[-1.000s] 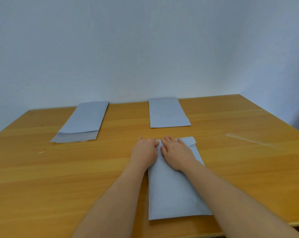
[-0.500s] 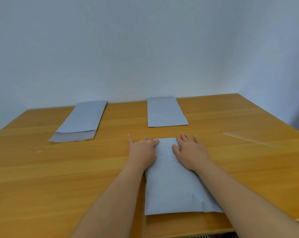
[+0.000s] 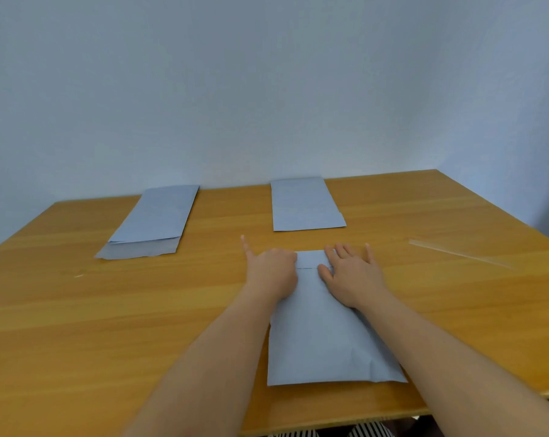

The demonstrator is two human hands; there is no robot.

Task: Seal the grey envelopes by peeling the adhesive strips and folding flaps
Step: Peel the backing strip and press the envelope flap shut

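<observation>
Both hands flat, holding nothing: left hand (image 3: 271, 272) & right hand (image 3: 353, 279) press near envelope (image 3: 325, 339) w/ folded flap (image 3: 311, 259), bare wooden table (image 3: 109, 326) either side, pale wall (image 3: 266, 89) beyond.

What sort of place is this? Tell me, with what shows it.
Probably a plain desk or worktable indoors, set up for mailing work: a bare wooden table against a blank pale wall, with only grey envelopes and a peeled clear strip on it.

The left hand (image 3: 271, 274) hides its fingers and the near envelope's (image 3: 323, 335) left edge. The forearms run off the bottom edge. Striped cloth (image 3: 301, 433) below the tabletop (image 3: 109, 326) is cut off.
</observation>
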